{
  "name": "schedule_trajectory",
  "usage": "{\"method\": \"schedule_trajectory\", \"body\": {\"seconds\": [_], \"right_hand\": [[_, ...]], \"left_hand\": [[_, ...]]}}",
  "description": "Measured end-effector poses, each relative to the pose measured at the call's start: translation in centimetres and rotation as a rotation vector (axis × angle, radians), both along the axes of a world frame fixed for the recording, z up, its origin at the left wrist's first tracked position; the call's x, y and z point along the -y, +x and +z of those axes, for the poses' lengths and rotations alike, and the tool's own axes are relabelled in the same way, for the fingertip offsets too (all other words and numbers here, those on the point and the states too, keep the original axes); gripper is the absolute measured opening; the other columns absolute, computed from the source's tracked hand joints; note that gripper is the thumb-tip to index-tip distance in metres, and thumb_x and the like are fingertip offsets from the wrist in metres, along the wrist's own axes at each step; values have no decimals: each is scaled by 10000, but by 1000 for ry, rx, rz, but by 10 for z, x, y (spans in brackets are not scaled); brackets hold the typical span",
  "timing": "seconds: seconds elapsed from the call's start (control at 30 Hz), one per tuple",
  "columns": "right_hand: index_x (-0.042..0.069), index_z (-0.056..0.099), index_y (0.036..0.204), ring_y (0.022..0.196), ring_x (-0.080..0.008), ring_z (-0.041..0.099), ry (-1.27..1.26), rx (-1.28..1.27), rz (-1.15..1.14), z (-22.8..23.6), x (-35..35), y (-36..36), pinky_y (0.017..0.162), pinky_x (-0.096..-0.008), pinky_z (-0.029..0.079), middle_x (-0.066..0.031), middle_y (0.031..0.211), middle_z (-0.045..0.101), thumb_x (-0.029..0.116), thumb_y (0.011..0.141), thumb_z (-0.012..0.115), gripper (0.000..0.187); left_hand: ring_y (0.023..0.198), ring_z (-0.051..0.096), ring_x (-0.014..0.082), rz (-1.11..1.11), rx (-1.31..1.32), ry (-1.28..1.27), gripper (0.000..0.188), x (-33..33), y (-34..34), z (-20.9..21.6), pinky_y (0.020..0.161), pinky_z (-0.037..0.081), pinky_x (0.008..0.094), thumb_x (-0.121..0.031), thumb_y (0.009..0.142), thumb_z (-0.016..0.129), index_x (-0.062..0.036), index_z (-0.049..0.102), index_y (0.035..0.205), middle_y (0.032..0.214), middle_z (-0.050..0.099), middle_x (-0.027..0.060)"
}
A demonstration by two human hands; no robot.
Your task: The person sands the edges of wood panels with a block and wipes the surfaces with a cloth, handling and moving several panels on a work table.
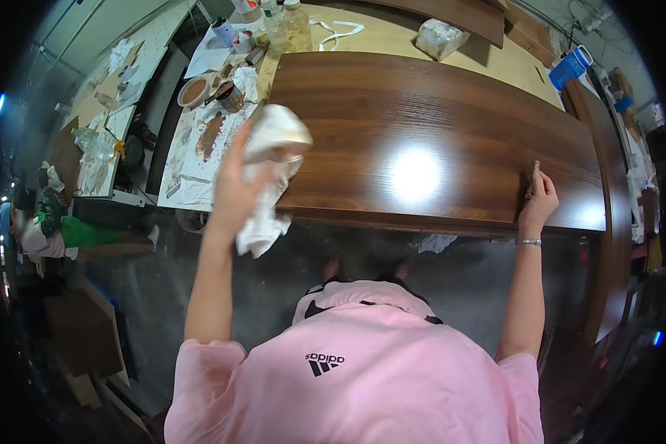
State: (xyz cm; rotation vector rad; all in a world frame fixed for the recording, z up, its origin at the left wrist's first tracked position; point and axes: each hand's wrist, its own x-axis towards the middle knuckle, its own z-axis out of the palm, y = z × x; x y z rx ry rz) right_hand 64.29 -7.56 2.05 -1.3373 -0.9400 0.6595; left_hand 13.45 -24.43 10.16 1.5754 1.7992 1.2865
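Observation:
A glossy dark brown wooden panel point(348, 111) lies in front of me on a workbench. My left hand point(235, 189) is closed on a crumpled white cloth point(277, 135), held by the panel's left end and blurred by motion. Part of the cloth hangs down past the panel's near corner. Over the right part of the panel, my right hand point(540, 201) pinches a small, thin, light-brown piece point(536, 167) upright between its fingertips. What that piece is made of is too small to tell.
Left of the panel, a stained white surface bears a bowl of brown paste point(194, 92) and an open can point(230, 98). Behind stand clear bottles point(296, 28), a plastic-wrapped bundle point(441, 38) and a blue container point(570, 68). A person point(89, 233) is at far left.

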Motion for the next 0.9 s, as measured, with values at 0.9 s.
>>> {"method": "schedule_trajectory", "body": {"seconds": [0.9], "right_hand": [[0,718,961,556,-7,417,-12,25,-6,6,3,-4,485,-192,301,65,687,548,108,911,705,120]], "left_hand": [[1377,414,359,-633,-725,242,535,-107,160,-65,1175,307,463,-180,880,660,-47,519,1378,1427,497,186]]}}
